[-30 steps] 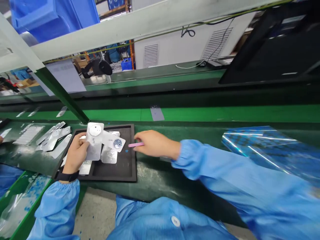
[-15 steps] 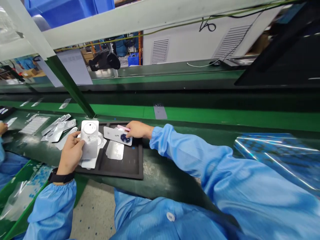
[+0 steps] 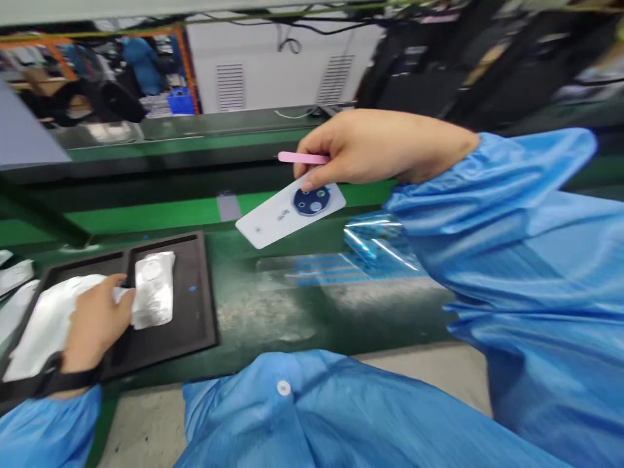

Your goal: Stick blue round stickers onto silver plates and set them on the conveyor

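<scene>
In my right hand [image 3: 346, 149] is a white phone back cover [image 3: 273, 221], tilted, pinched at its dark round camera ring. A slim pink tool [image 3: 302, 157], kind unclear, sticks out from the same fingers. Both are raised above the bench. My left hand [image 3: 100, 318], smeared by motion, is low over a black tray [image 3: 195, 325], between a pile of whitish sheets [image 3: 49, 318] and a silvery phone-shaped piece [image 3: 154, 286] with a round camera outline. Whether its fingers grip either cannot be made out.
Blue-patterned clear film [image 3: 375, 240] and a clear strip with blue lines [image 3: 316, 270] lie on the green bench right of the tray. A grey phone-shaped plate [image 3: 228, 207] rests on the bright green strip behind. More pale covers [image 3: 17, 276] lie at far left.
My right hand has lifted the white phone back cover from the tray, up and to the right. My left hand has lowered; the cover it held upright no longer shows there. The view has turned right.
</scene>
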Tool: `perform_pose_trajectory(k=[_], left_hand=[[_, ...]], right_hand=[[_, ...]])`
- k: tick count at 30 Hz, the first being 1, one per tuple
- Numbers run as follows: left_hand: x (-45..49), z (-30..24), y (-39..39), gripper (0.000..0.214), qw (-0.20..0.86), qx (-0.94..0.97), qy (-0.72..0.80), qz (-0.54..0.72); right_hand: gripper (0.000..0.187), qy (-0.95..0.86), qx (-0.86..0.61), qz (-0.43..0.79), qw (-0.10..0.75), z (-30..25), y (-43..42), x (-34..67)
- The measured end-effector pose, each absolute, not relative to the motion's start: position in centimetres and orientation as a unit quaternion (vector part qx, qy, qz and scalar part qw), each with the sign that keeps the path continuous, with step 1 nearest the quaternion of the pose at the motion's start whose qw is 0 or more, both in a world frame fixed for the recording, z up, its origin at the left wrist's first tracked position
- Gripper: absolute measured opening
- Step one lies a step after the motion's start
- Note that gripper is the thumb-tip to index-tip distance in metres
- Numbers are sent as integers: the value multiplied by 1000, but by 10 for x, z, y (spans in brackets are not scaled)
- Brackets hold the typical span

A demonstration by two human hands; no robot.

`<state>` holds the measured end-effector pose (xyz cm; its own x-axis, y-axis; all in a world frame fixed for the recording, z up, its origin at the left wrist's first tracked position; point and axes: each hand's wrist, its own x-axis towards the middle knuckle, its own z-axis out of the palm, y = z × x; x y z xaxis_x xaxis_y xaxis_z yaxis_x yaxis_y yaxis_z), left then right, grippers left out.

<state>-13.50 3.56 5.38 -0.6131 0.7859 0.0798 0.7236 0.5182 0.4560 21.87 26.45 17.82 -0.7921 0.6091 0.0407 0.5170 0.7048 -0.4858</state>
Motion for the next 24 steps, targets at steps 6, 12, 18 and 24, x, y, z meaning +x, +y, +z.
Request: perform_pose_trajectory(k=[6,12,18,24], left_hand=[[-22,79,91,57,329,571,646,386],[27,48,114,86,480,520,574,412],[9,1,111,97,472,439,656,392],[25,-18,117,75,451,473,699,290]], right_hand=[[10,-929,-208,306,23,166,243,183],[13,-909,-228,276,215,143,230,204],[24,-553,-425,592,404,56,236,266],[24,-544,-483,616,304,-26,221,239]])
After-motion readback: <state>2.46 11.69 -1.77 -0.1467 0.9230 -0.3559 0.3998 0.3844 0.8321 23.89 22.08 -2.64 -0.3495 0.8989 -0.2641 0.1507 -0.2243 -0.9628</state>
